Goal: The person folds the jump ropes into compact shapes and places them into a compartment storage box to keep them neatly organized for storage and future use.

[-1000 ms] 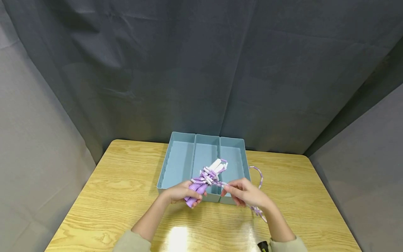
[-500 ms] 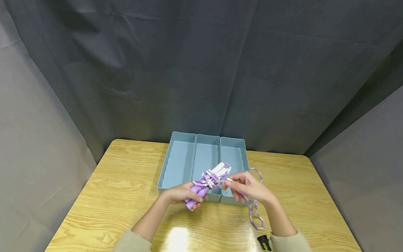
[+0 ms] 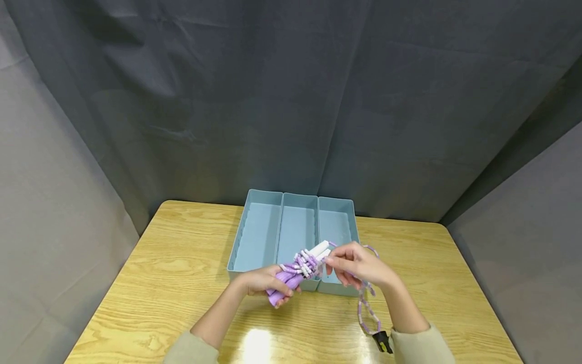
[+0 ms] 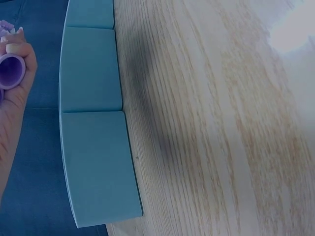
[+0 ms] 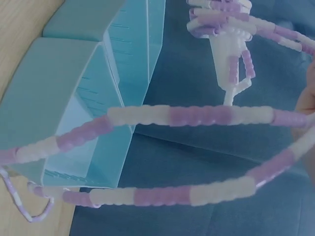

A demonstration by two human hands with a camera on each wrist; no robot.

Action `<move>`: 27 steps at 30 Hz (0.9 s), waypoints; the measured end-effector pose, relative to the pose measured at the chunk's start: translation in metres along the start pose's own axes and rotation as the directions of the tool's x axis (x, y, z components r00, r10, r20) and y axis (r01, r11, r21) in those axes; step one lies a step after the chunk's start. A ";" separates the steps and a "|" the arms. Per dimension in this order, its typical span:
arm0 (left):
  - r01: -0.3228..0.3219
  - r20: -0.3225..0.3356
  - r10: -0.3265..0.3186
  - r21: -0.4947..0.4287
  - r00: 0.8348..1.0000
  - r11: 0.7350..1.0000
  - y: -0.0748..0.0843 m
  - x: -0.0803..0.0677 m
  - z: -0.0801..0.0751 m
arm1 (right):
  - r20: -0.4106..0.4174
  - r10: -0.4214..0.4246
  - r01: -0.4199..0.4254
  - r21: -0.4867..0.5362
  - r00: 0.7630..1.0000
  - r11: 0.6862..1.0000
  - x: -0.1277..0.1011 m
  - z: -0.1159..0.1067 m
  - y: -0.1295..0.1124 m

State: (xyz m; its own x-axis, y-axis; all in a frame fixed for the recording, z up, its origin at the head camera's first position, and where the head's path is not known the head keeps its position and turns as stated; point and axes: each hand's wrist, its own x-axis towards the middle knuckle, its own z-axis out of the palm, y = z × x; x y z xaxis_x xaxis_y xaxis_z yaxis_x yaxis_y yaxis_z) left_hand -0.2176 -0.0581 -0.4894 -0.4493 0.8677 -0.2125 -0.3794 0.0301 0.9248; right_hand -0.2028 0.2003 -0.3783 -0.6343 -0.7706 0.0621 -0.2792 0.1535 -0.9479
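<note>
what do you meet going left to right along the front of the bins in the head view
left hand → purple handles → wound beaded rope → right hand → loose rope loop

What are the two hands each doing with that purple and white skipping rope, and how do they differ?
The left hand is wrapped round the purple handles, low by the tray's front wall; the right hand pinches the beaded rope with its fingertips, higher up. The left hand carries the wound bundle; from the right hand a loose loop hangs to the table. Both hold the same rope.
</note>
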 end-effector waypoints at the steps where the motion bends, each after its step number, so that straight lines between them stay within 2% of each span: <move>1: 0.003 0.007 -0.003 0.006 1.000 1.000 0.000 0.000 0.000 | -0.002 0.003 -0.004 -0.016 1.000 1.000 0.001 0.000 -0.002; 6: 0.027 0.055 -0.028 0.021 0.998 0.999 0.000 -0.002 0.003 | 0.025 0.002 0.001 -0.100 1.000 0.995 0.005 -0.006 -0.007; 11: 0.060 0.111 -0.064 0.039 0.992 0.997 0.001 -0.004 0.005 | 0.103 -0.025 0.043 -0.181 0.994 0.982 0.013 -0.012 -0.011; 17: 0.097 0.172 -0.103 0.043 0.980 0.994 0.005 -0.004 0.008 | 0.170 0.016 0.032 -0.276 0.985 0.961 0.026 -0.014 -0.011; 27: 0.119 0.245 -0.136 0.080 0.960 0.990 0.007 -0.005 0.013 | 0.219 0.034 0.037 -0.315 0.975 0.948 0.042 -0.014 0.001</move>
State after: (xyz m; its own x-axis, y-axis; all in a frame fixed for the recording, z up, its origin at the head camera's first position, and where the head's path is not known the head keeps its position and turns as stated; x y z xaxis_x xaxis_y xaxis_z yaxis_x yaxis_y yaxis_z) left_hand -0.2073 -0.0559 -0.4778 -0.1819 0.9504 -0.2522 -0.3642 0.1731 0.9151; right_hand -0.2399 0.1772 -0.3726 -0.4705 -0.8815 -0.0403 -0.5153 0.3115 -0.7984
